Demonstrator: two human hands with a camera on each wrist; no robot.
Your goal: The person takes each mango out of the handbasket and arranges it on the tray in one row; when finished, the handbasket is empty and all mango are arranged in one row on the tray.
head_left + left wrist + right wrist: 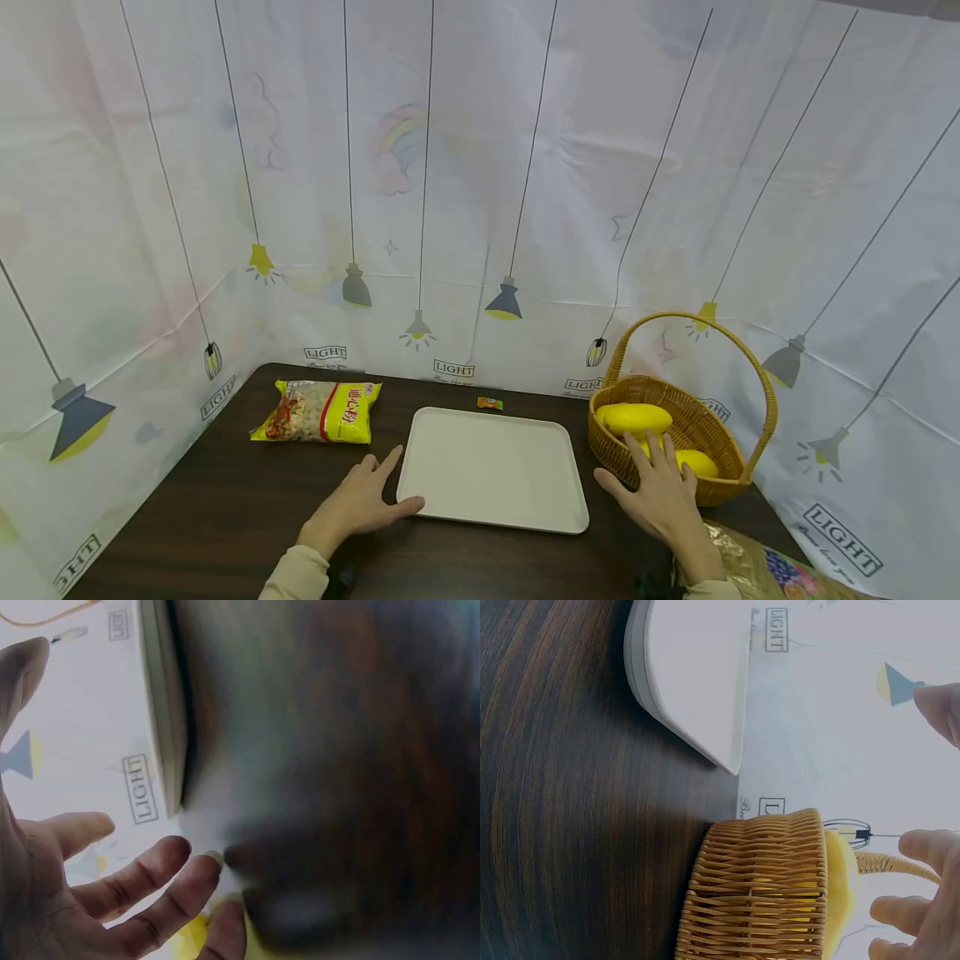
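Observation:
My left hand is by the lower left corner of a white rectangular tray, its fingers spread and its thumb overlapping the rim. In the left wrist view, the same hand shows loosely extended fingers and nothing gripped. At the near side of a wicker basket is my right hand, fingers spread over the rim. Several yellow oval fruits lie inside the basket, partly hidden by that hand. From the right wrist, the fingertips appear apart from the basket wall and the yellow fruit.
A yellow bag of pasta lies left of the tray on the dark wooden table. Behind the tray is a small orange and green packet. A gold bag with printed fruit sits at the front right. A patterned curtain encloses the back.

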